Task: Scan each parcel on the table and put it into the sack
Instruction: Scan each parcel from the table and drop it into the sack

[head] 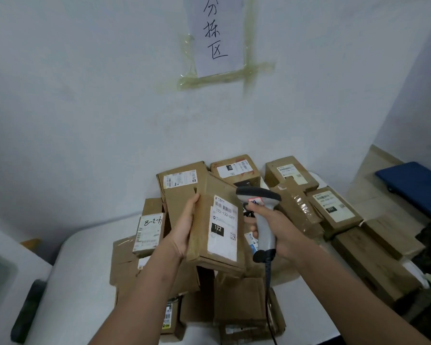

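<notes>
While left hand (182, 230) holds parcel (217, 225), right hand (281, 232) seemingly aims scanner (261, 215).

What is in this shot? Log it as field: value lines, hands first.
left hand: grips held parcel by its left edge, label facing up
right hand: grips barcode scanner, head beside the label
label: white, black patch printed 122
pile of parcels: brown cartons on white table
wall sign: handwritten paper, taped
sack: not identifiable in view
</notes>
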A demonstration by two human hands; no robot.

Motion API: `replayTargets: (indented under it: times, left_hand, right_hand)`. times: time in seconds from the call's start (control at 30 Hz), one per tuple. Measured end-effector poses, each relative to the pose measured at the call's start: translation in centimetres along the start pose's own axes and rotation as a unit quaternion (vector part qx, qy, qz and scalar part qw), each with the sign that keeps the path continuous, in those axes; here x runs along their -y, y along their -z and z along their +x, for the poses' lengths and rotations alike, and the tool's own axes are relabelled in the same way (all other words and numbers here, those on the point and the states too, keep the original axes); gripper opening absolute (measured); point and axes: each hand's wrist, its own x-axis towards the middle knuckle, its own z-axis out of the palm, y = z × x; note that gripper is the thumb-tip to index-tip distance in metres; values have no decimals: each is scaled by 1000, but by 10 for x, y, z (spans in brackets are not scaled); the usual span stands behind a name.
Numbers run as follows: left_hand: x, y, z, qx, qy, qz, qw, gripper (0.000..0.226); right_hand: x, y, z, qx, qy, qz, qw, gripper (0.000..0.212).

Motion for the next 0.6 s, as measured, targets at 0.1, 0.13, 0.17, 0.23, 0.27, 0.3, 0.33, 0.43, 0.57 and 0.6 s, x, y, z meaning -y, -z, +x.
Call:
replayTargets:
  times: [0.1,0.13,0.17,0.23,0.27,0.3,0.33,0.43,0.57,0.6]
  left_hand:
    - [1,-9,9,-35,4,75,997,60]
    - [2,-10,15,-56,-9,100,993,56]
    - [2,-10,20,-79,-28,127,988,51]
    - [2,-10,24,-105,-60,180,976,48]
    - [2,-11,24,-99,-65,204,972,53]
    - [2,-14,21,-87,-65,231,967,61]
    - [2,-17,18,-73,-61,256,962,68]
    - [2,-22,17,-51,-66,288,954,86]
    - [4,-21,19,-55,-70,236,968,81]
    - [4,-21,19,-51,-70,226,970,75]
  right_hand:
    - [1,3,3,-12,-2,-4,1000,45]
    - [1,5,3,-16,0,1,1000,44]
    - [2,6,3,-21,1,9,1000,42]
    - [2,8,2,-29,7,25,999,33]
    - [2,8,2,-31,11,26,999,31]
    - [1,8,1,-33,16,21,999,30]
    - [0,7,1,-36,20,15,999,31]
    - [1,8,2,-36,29,1,999,35]
    - [3,12,-1,-25,38,-6,999,38]
    - [2,13,-2,-26,39,-5,999,37]
